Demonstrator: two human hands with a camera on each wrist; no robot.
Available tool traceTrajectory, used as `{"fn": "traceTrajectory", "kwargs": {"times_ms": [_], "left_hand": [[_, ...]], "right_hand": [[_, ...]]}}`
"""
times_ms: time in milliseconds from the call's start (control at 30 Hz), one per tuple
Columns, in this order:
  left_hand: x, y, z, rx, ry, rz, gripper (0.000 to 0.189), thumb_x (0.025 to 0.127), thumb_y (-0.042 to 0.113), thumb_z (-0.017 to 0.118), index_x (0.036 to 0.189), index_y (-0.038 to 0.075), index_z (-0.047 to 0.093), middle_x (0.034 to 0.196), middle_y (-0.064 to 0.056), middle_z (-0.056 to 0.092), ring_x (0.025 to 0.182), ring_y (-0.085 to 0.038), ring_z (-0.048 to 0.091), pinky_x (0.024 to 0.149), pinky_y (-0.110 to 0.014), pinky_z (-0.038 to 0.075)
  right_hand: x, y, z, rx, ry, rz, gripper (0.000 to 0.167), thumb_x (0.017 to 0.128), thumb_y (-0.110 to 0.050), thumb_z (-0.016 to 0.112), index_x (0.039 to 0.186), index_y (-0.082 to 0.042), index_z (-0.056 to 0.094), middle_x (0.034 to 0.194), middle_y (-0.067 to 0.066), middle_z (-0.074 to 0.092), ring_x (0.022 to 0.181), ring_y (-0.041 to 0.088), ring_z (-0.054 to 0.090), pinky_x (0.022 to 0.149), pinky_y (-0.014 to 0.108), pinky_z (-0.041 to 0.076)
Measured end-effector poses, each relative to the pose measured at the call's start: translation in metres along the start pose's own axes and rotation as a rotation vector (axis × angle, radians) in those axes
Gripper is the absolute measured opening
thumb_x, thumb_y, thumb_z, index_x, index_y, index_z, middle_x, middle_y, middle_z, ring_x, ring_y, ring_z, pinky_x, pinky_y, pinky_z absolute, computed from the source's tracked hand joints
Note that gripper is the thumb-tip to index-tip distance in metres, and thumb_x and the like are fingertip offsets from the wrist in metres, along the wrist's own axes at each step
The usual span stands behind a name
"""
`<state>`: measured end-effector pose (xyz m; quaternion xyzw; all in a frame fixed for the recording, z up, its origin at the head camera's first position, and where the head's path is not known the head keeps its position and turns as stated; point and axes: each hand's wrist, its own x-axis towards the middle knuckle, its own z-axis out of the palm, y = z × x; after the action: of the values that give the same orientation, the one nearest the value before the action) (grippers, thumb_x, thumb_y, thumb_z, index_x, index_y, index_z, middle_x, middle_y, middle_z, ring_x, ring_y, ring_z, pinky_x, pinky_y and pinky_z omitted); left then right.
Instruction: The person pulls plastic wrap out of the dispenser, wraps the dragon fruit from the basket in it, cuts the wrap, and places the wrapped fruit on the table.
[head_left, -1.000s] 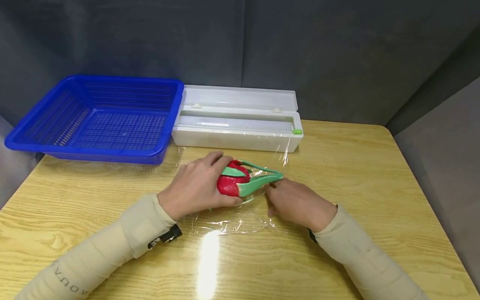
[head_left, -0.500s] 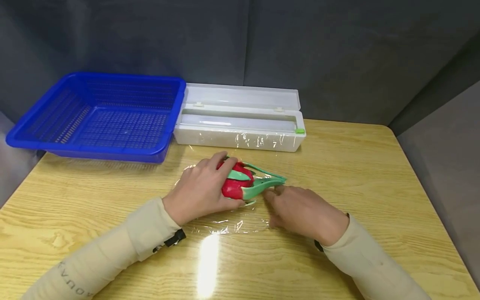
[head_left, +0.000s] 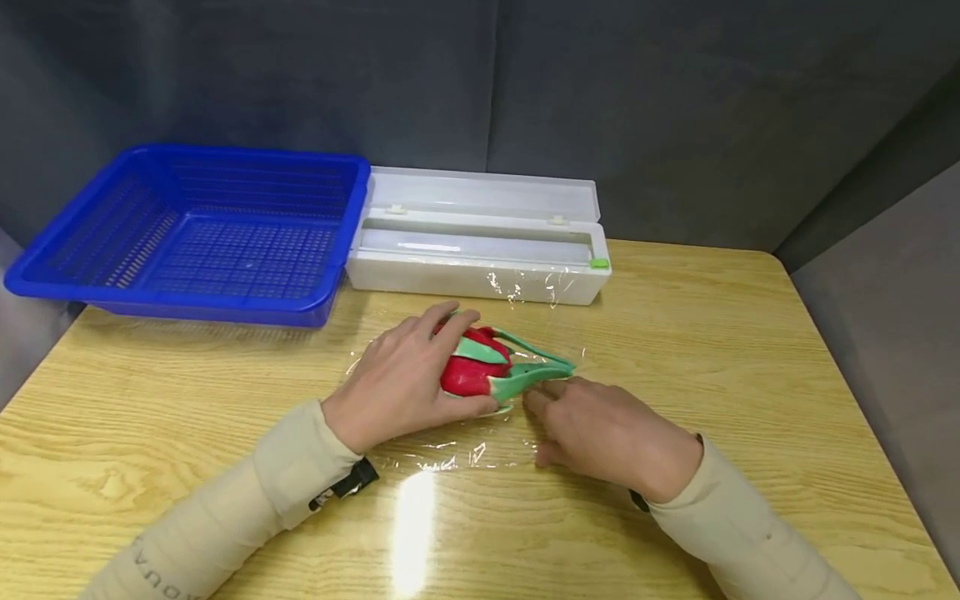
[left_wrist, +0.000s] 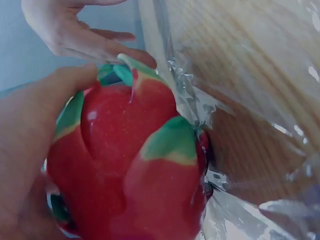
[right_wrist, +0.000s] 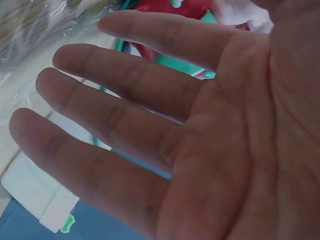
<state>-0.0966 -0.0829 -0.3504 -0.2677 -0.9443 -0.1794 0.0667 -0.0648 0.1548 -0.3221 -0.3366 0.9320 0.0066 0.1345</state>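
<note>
A red dragon fruit with green leaf tips [head_left: 467,377] lies on a sheet of clear cling film [head_left: 450,454] at the middle of the table. My left hand [head_left: 397,379] grips its rounded end from the left, with thumb and fingers round the sides. In the left wrist view the dragon fruit [left_wrist: 130,165] fills the middle, film bunched along its right side. My right hand [head_left: 607,429] is low beside the long green tips, over the film's right part. The right wrist view has the right hand [right_wrist: 200,125] with fingers straight and spread, nothing held in it.
A blue plastic basket [head_left: 202,307] stands at the back left. Beside it is a white cling film box [head_left: 472,279] with its lid raised, a film roll [head_left: 480,246] inside and a green slider [head_left: 598,263] at its right end. Dark curtains surround the table.
The dragon fruit and my left hand have shifted slightly right. My right hand has moved a little down and right, its fingers more spread. The film near the box has settled lower at the right.
</note>
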Motion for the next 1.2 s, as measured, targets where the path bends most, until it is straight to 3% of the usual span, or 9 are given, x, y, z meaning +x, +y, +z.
{"fn": "traceTrajectory", "kwargs": {"times_ms": [267,400,600,700,867,1033,1200], "left_hand": [[0.000,-0.002,0.002,0.017,0.018,-0.007,0.084,0.078,0.076,0.072,0.140,0.023,0.055,0.141,-0.006,0.060,0.113,-0.032,0.068,0.089,-0.051,0.057],[0.001,-0.002,0.001,0.026,0.043,-0.005,0.077,0.078,0.073,0.074,0.136,0.024,0.059,0.135,-0.008,0.063,0.108,-0.032,0.070,0.087,-0.050,0.058],[0.001,-0.001,0.000,0.013,0.051,-0.015,0.072,0.080,0.069,0.074,0.133,0.022,0.063,0.133,-0.010,0.066,0.108,-0.032,0.071,0.088,-0.051,0.058],[0.002,-0.002,-0.003,-0.015,0.118,-0.012,0.061,0.083,0.062,0.075,0.127,0.020,0.068,0.124,-0.007,0.070,0.099,-0.028,0.072,0.084,-0.047,0.059],[0.004,-0.003,-0.008,-0.011,0.257,0.058,0.038,0.090,0.046,0.071,0.113,0.016,0.074,0.109,-0.003,0.075,0.087,-0.023,0.075,0.073,-0.044,0.060],[0.005,-0.004,-0.007,-0.005,0.216,0.067,0.031,0.095,0.042,0.065,0.110,0.016,0.075,0.108,-0.002,0.077,0.088,-0.024,0.077,0.073,-0.044,0.060],[0.005,-0.010,-0.008,-0.024,0.131,0.061,0.038,0.098,0.047,0.064,0.118,0.016,0.072,0.113,-0.003,0.076,0.090,-0.026,0.077,0.077,-0.045,0.060]], "right_hand": [[-0.002,-0.001,0.000,-0.013,0.010,0.000,0.036,0.083,-0.036,0.087,0.099,-0.013,0.064,0.093,0.000,0.064,0.088,0.020,0.067,0.071,0.040,0.058],[-0.003,-0.001,0.000,-0.022,-0.013,0.011,0.039,0.083,-0.038,0.086,0.106,-0.013,0.066,0.091,0.000,0.064,0.087,0.020,0.066,0.071,0.040,0.058],[-0.002,-0.002,-0.002,-0.019,-0.036,0.017,0.046,0.085,-0.039,0.085,0.116,-0.009,0.068,0.100,0.004,0.068,0.093,0.022,0.069,0.077,0.042,0.060],[-0.001,-0.001,-0.001,-0.023,-0.037,0.008,0.045,0.085,-0.040,0.084,0.115,-0.010,0.068,0.097,0.003,0.068,0.089,0.021,0.068,0.074,0.040,0.059],[0.001,0.000,-0.001,-0.020,-0.047,-0.009,0.046,0.085,-0.041,0.084,0.115,-0.010,0.068,0.097,0.002,0.069,0.088,0.020,0.069,0.075,0.041,0.059],[0.001,0.000,0.000,-0.025,-0.060,-0.004,0.055,0.085,-0.042,0.083,0.125,-0.008,0.067,0.103,0.005,0.072,0.090,0.022,0.071,0.077,0.041,0.061],[0.002,-0.001,0.000,-0.031,-0.067,0.002,0.059,0.086,-0.044,0.083,0.129,-0.007,0.067,0.106,0.006,0.072,0.092,0.023,0.071,0.079,0.042,0.061]]}}
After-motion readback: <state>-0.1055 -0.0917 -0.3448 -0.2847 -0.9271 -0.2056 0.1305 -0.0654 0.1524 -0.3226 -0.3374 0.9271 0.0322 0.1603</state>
